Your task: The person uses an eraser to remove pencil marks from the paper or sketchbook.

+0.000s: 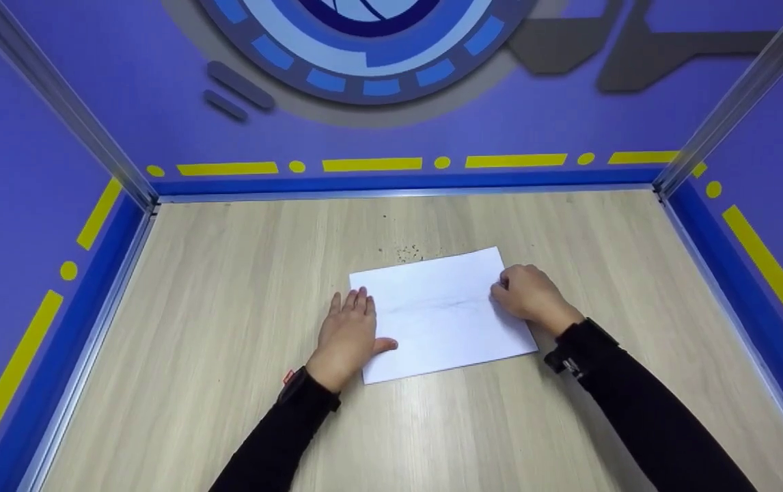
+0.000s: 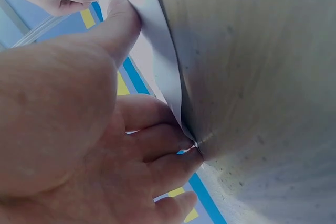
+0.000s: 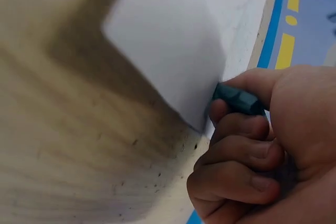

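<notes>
A white sheet of paper [image 1: 432,342] lies slightly turned on the table, with a faint grey smudge across its middle. My left hand [image 1: 347,335] rests on its left edge, fingers straight and thumb out over the sheet. In the left wrist view, the fingertips [image 2: 191,156] touch the table right at the paper's edge. At the right edge, my right hand [image 1: 531,292] pinches a small dark teal eraser [image 3: 239,99] between thumb and curled fingers, its end at the paper. The head view hides the eraser. A corner of the sheet stands off the table in the right wrist view.
Dark crumbs [image 1: 408,253] are scattered on the wooden table [image 1: 241,273] just beyond the paper's far edge. Purple-blue panels with yellow marks, such as the back wall [image 1: 364,140], enclose the table at the back and both sides, with metal rails [image 1: 405,193] along their base.
</notes>
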Action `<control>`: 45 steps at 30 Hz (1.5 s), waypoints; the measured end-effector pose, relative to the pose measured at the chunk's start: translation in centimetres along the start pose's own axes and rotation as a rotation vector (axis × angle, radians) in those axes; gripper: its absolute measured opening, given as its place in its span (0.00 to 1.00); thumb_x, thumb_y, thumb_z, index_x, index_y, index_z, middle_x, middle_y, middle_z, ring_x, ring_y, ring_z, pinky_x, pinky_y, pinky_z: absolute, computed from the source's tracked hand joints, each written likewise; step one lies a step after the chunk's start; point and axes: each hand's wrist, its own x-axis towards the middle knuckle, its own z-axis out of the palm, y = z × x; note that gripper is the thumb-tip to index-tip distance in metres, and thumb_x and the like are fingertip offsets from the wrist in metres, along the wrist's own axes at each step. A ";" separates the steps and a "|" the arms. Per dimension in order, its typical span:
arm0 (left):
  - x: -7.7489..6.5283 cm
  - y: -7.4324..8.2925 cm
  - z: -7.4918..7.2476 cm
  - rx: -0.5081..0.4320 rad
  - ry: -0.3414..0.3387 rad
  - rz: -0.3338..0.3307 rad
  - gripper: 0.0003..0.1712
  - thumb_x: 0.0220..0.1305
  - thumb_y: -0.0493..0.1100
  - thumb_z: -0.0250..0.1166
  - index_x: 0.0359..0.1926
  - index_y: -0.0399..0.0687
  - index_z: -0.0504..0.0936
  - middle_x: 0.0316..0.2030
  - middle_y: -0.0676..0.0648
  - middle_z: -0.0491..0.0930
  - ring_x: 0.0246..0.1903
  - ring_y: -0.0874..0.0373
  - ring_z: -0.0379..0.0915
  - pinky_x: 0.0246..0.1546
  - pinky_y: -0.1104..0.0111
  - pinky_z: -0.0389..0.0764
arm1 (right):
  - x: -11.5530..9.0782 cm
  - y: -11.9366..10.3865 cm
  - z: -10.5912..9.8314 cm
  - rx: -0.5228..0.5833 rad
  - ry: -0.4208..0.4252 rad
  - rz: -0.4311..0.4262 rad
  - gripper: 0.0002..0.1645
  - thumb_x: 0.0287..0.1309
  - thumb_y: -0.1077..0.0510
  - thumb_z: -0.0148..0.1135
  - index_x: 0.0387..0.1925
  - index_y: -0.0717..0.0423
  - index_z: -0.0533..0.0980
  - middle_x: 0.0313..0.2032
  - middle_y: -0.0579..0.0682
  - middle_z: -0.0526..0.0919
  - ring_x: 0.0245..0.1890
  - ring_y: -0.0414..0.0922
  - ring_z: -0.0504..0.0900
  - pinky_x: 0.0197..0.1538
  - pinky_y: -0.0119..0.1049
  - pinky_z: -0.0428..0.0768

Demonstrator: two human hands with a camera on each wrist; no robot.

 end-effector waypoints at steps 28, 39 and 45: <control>-0.2 -0.2 0.0 0.019 0.056 0.032 0.61 0.68 0.76 0.67 0.80 0.32 0.70 0.82 0.32 0.67 0.84 0.39 0.64 0.87 0.43 0.60 | 2.0 -16.5 6.1 -0.078 -0.176 -0.229 0.22 0.78 0.49 0.59 0.29 0.57 0.84 0.34 0.58 0.89 0.39 0.56 0.86 0.53 0.56 0.87; -0.2 -0.1 0.0 0.044 0.040 0.021 0.61 0.69 0.79 0.62 0.82 0.34 0.69 0.83 0.34 0.66 0.85 0.41 0.62 0.88 0.43 0.59 | 2.1 -14.2 6.6 -0.045 -0.132 -0.225 0.23 0.74 0.49 0.63 0.21 0.49 0.74 0.28 0.50 0.81 0.37 0.52 0.81 0.46 0.50 0.82; -0.1 -0.1 0.1 0.032 0.018 0.005 0.62 0.69 0.79 0.63 0.83 0.35 0.67 0.84 0.35 0.64 0.86 0.42 0.60 0.88 0.43 0.57 | 1.3 -8.1 3.8 0.073 -0.082 -0.127 0.24 0.72 0.52 0.64 0.18 0.47 0.70 0.25 0.48 0.76 0.30 0.48 0.77 0.37 0.41 0.74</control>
